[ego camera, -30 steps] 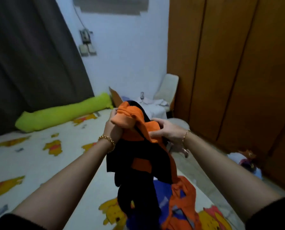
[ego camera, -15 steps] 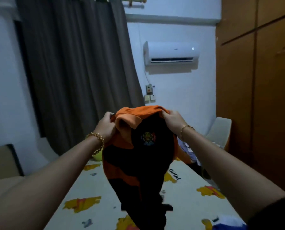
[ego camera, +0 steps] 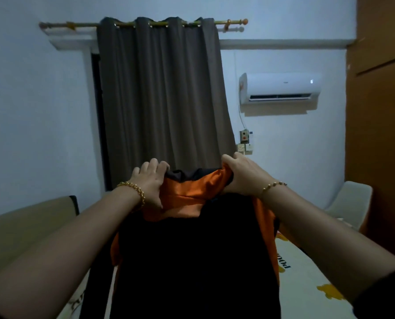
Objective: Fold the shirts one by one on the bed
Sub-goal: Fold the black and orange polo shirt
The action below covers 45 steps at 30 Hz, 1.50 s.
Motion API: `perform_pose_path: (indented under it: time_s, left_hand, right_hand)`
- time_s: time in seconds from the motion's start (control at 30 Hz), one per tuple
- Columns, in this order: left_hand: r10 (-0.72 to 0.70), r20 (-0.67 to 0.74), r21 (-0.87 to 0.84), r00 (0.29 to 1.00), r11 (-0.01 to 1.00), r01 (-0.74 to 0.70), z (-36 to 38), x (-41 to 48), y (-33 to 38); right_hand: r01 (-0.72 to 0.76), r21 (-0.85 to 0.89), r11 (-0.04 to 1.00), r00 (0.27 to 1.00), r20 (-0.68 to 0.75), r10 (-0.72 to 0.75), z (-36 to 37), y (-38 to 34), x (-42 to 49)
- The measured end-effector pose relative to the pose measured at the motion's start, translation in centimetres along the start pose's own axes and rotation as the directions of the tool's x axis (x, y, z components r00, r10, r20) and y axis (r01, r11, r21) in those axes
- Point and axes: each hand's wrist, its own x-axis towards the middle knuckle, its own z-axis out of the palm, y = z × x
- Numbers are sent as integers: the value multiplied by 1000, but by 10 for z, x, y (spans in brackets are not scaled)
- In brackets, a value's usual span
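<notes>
Both hands are raised in front of the camera, holding one orange and black shirt (ego camera: 192, 249) by its top edge. Left hand (ego camera: 149, 184): grip clamped on the shirt, fingers curled over the edge from behind, thumb down the front on the orange panel. Right hand (ego camera: 242, 178): grip also clamped, fingers wrapped round a bunched orange corner.

The shirt is in the air, not laid on the bed (ego camera: 307, 284). Key relation: it hangs straight down from the two grips, long axis vertical, top edge running left-right between the hands. The lower hem runs out of frame, so can't tell if it touches the bed. Cartoon-print sheet shows lower right of the shirt and in a strip at lower left, so the bed lies under and beyond the cloth. Hands are about level, the right a touch higher; neither is clearly nearer the bed.

Judgement: the step is spreading the shirt before laying it flat; the fold hasn't started. The next move likely needs both hands lowering together and forward, tipping the long axis onto the bed. Risk: the bunched right corner lands creased.

Background: grey curtain (ego camera: 164, 100), air conditioner (ego camera: 281, 88), wooden wardrobe (ego camera: 380, 134), pale chair (ego camera: 348, 203).
</notes>
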Motion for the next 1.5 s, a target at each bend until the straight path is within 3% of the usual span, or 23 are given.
perform_pose_path:
  time_s: [0.13, 0.23, 0.43, 0.53, 0.57, 0.63, 0.7, 0.77, 0.83, 0.97, 1.1, 1.2, 1.3, 1.4, 1.5]
  left_hand:
    - [-68, 78, 193, 995, 980, 52, 2, 1, -7]
    - [-95, 101, 196, 990, 978, 73, 2, 8, -8]
    - [6, 32, 194, 999, 981, -12, 12, 24, -3]
    - [131, -81, 234, 988, 966, -109, 20, 26, -2]
    - [164, -127, 166, 978, 976, -142, 23, 28, -3]
    - [134, -162, -188, 978, 968, -164, 23, 29, -5]
    - [50, -181, -537, 982, 831, -141, 25, 31, -7]
    - [-92, -217, -725, 972, 682, -97, 25, 34, -9]
    - [-218, -227, -768, 949, 639, -37, 29, 41, -14]
    - [-438, -243, -717, 865, 682, 144, 39, 49, -24]
    - [-614, -116, -768, 781, 554, 322, 41, 51, -39]
    - [-616, 36, -798, 787, 457, 393, 39, 51, -57]
    - [-568, 75, -821, 819, 431, 374, 36, 44, -77]
    - [-458, 85, -824, 885, 467, 321, 26, 36, -100]
    - [-340, 59, -809, 939, 535, 244, 17, 29, -120]
  right_hand:
    - [-53, 12, 999, 989, -136, 54, 0, -7, 14]
    - [-121, 43, 992, 970, -207, 128, -4, -8, 26]
    - [-217, 172, 961, 940, -229, 253, -1, 3, 43]
    - [-247, 299, 922, 932, -186, 310, 2, 10, 51]
    - [-258, 361, 896, 923, -181, 338, 3, 14, 55]
    - [-269, 465, 844, 900, -190, 391, 4, 24, 61]
    - [-261, 516, 816, 908, -156, 389, 6, 37, 65]
    - [-236, 535, 811, 932, -112, 345, 11, 44, 66]
    - [-211, 519, 828, 932, -148, 330, 19, 46, 68]
    - [-186, 472, 862, 899, -271, 343, 30, 37, 74]
    - [-235, 580, 780, 889, -196, 414, 43, 21, 81]
    - [-307, 665, 681, 932, 66, 355, 45, 7, 83]
    - [-329, 689, 646, 937, 323, 133, 40, -11, 77]
    - [-229, 619, 751, 956, 288, 55, 47, -27, 78]
    - [-142, 526, 839, 990, 51, 135, 51, -38, 90]
